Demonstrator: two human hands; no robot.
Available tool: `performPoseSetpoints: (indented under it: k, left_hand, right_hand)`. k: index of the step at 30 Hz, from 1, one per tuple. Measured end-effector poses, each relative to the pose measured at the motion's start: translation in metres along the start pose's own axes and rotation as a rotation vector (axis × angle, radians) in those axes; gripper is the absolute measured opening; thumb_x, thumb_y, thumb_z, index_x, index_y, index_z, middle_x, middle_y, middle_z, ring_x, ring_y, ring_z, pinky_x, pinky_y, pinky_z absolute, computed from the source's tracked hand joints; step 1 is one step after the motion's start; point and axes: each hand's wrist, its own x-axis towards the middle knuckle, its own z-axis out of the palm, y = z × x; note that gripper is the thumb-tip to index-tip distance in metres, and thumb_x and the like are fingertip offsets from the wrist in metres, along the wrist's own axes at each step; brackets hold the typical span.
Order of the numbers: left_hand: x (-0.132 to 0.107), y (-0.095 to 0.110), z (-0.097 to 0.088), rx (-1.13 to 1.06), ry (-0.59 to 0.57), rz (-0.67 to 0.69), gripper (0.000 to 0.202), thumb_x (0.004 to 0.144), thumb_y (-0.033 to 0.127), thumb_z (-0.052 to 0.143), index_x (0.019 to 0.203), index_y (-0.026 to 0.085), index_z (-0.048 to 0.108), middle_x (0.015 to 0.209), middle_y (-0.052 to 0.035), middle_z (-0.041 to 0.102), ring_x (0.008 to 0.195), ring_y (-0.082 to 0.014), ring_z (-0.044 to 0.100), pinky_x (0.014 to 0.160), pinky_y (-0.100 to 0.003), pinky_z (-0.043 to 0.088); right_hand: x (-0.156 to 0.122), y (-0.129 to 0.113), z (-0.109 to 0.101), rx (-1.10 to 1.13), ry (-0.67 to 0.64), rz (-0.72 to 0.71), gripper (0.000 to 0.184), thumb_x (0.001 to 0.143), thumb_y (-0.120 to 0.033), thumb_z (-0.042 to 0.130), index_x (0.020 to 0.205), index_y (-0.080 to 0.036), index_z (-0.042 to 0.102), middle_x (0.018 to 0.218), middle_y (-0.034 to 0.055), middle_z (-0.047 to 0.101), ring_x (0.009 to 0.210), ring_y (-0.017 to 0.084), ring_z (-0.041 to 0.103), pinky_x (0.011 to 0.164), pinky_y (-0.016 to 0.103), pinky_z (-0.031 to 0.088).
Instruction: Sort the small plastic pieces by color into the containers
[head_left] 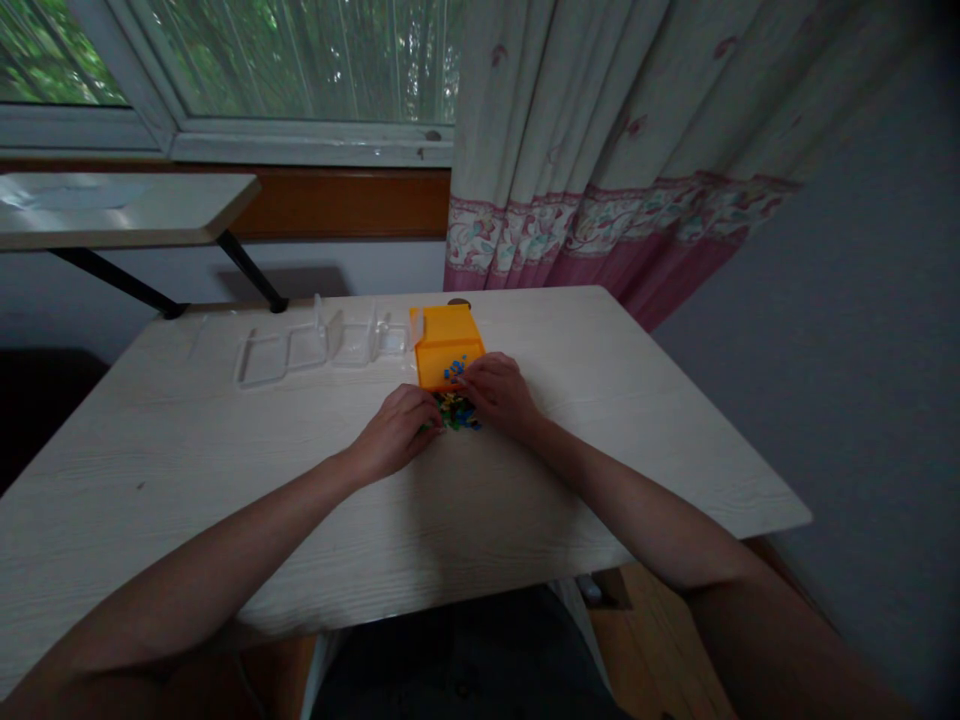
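Observation:
A pile of small green, blue, yellow and dark pieces (454, 410) lies on the table just in front of an open yellow plastic box (445, 325). Several small blue pieces (454, 369) are inside the box's near part. My left hand (401, 425) is at the left side of the pile, its fingers curled and closed against the edge of it. Over the box's near right corner is my right hand (496, 390), with fingertips pinched together beside the blue pieces. Whatever either hand's fingertips hold is too small or hidden to make out.
A row of clear plastic boxes with raised lids (306, 346) stands left of the yellow box. At the back left a raised shelf (127, 235) rests on black legs. A small dark round object (459, 302) sits behind the yellow box. Curtains (555, 150) hang beyond the table's (615, 400) back edge.

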Motion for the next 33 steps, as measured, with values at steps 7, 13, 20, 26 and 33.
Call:
performPoseSetpoints:
  k: [7, 13, 20, 26, 33]
  left_hand:
    - [0.0, -0.008, -0.003, -0.094, 0.232, -0.159, 0.022, 0.098, 0.032, 0.05, 0.088, 0.018, 0.065, 0.094, -0.0081, 0.063, 0.095, -0.0216, 0.056, 0.088, -0.038, 0.046]
    - [0.001, -0.006, -0.004, -0.105, 0.215, -0.143, 0.024, 0.099, 0.031, 0.048, 0.086, 0.018, 0.063, 0.093, -0.0074, 0.063, 0.093, -0.0209, 0.055, 0.087, -0.037, 0.045]
    - [0.001, -0.006, -0.003, -0.096, 0.223, -0.122, 0.024, 0.099, 0.03, 0.049, 0.083, 0.017, 0.062, 0.091, -0.007, 0.062, 0.091, -0.0201, 0.055, 0.085, -0.037, 0.045]
    - [0.001, -0.006, -0.002, -0.107, 0.224, -0.107, 0.024, 0.099, 0.031, 0.049, 0.083, 0.017, 0.062, 0.089, -0.0064, 0.062, 0.089, -0.02, 0.055, 0.083, -0.037, 0.045]
    - [0.002, -0.003, -0.003, -0.053, 0.206, -0.126, 0.027, 0.1, 0.029, 0.045, 0.087, 0.017, 0.066, 0.093, -0.0081, 0.063, 0.093, -0.0211, 0.055, 0.086, -0.038, 0.045]
  right_hand:
    - [-0.005, -0.023, -0.006, -0.011, -0.04, -0.335, 0.021, 0.092, -0.036, 0.062, 0.11, -0.031, 0.072, 0.101, 0.0011, 0.074, 0.104, 0.019, 0.06, 0.103, 0.04, 0.041]
    - [-0.005, -0.034, -0.004, -0.024, 0.016, -0.408, 0.02, 0.092, -0.032, 0.064, 0.111, -0.03, 0.071, 0.093, -0.0004, 0.074, 0.1, 0.018, 0.061, 0.101, 0.037, 0.04]
    - [-0.007, -0.044, -0.005, -0.071, 0.063, -0.395, 0.012, 0.092, -0.032, 0.064, 0.099, -0.03, 0.074, 0.084, -0.0023, 0.074, 0.089, 0.016, 0.061, 0.1, 0.038, 0.037]
    - [-0.009, -0.043, -0.001, -0.074, 0.049, -0.373, 0.01, 0.092, -0.031, 0.064, 0.094, -0.032, 0.074, 0.084, -0.0034, 0.075, 0.089, 0.015, 0.062, 0.1, 0.037, 0.036]
    - [-0.008, -0.035, -0.003, -0.071, 0.045, -0.335, 0.011, 0.092, -0.03, 0.064, 0.096, -0.03, 0.075, 0.085, -0.0024, 0.075, 0.091, 0.016, 0.061, 0.099, 0.037, 0.036]
